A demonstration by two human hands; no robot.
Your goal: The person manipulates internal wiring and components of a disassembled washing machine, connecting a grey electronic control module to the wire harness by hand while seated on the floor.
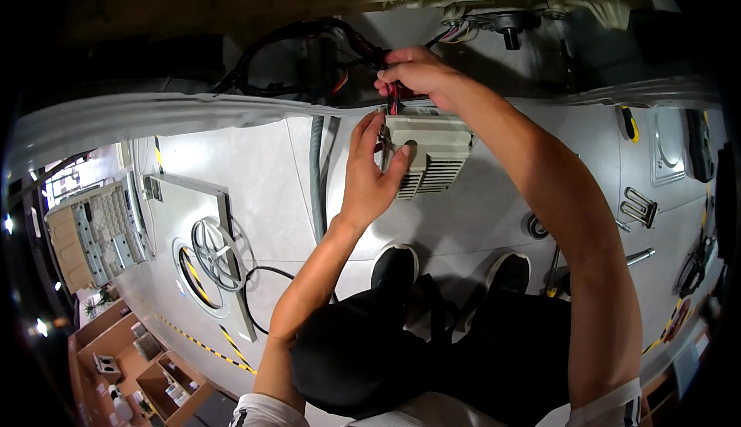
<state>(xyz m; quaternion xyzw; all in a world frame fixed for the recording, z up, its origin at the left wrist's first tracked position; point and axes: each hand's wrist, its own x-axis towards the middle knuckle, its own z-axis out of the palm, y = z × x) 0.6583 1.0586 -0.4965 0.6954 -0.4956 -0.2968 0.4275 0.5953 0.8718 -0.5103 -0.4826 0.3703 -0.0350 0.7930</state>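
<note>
Below the edge of an opened appliance body [201,110] hangs an off-white plastic box [448,140] with slatted vents. My left hand [369,172] grips its left side, the thumb on the front face and the fingers along the side edge. Just above, my right hand [421,73] is closed with fingertips pinched on a bundle of red and black wires [394,101] that runs down to the box's top. A thick black wiring harness [282,39] loops to the left of that hand. My fingers hide the wire ends.
On the left, a white panel [185,195] with a round opening lies beside a grey ring [212,253]. A grey hose [316,172] runs down the floor. At right lie a yellow-and-black tool [631,127], a looped metal heating element [639,207] and other tools. A brown parts tray [131,357] is lower left.
</note>
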